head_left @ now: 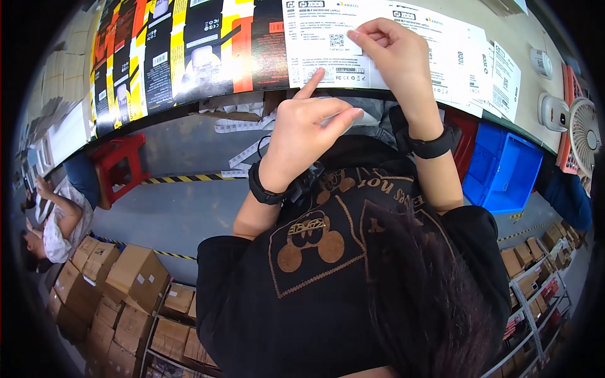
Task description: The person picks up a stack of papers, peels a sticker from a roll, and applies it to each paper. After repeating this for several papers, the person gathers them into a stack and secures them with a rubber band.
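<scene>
White printed card sheets (450, 69) overlap along the table under my hands. Above one of them, my right hand (403, 60) pinches thumb and finger together near a small square code; whatever the tips hold is too small to make out. My left hand (302, 129) is nearer to me, at the table's front edge. One of its fingers stretches forward onto the white sheet, while the thumb and another finger come together over the edge. What they hold, if anything, cannot be seen. Printed sheets in black, yellow and orange (208, 53) lie to the left.
White label strips (242, 126) hang below the table. A blue bin (498, 170) stands at the right, a red stool (123, 167) at the left. A fan (585, 135) and small white device (554, 112) sit far right. Another person (66, 214) works at left; cardboard boxes (135, 277) are stacked behind.
</scene>
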The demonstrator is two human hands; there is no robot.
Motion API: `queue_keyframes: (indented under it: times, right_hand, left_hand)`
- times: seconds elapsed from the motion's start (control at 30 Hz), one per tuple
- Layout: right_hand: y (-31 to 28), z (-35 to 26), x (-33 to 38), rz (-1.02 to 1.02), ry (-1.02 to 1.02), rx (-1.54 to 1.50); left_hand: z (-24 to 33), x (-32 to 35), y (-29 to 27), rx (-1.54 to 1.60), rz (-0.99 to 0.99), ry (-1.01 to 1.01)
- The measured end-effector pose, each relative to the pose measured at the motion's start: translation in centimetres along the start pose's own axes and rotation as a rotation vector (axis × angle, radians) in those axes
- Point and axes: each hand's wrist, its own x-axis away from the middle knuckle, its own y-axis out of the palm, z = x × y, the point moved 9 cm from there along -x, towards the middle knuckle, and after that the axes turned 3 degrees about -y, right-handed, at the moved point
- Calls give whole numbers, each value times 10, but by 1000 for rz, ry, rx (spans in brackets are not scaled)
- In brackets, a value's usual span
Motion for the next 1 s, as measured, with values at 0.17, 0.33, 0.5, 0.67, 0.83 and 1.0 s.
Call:
queue_keyframes:
  times: [0.17, 0.33, 0.5, 0.67, 0.83, 1.0]
  right_hand:
    - [7, -20, 7, -41, 84, 496]
    - [3, -33, 11, 246, -220, 553]
    - [0, -24, 12, 265, -265, 474]
    - [28, -73, 26, -102, -629, 438]
    - [32, -58, 40, -324, -570, 495]
    - [-24, -44, 42, -280, -505, 598]
  left_hand:
    - [-3, 0, -1, 6, 6, -10]
    - [-1, 0, 1, -4, -10, -23]
    - [6, 2, -6, 38, 32, 44]
    - [12, 12, -19, 179, -54, 98]
    - [17, 14, -35, 231, -4, 83]
    - [19, 11, -41, 238, 52, 99]
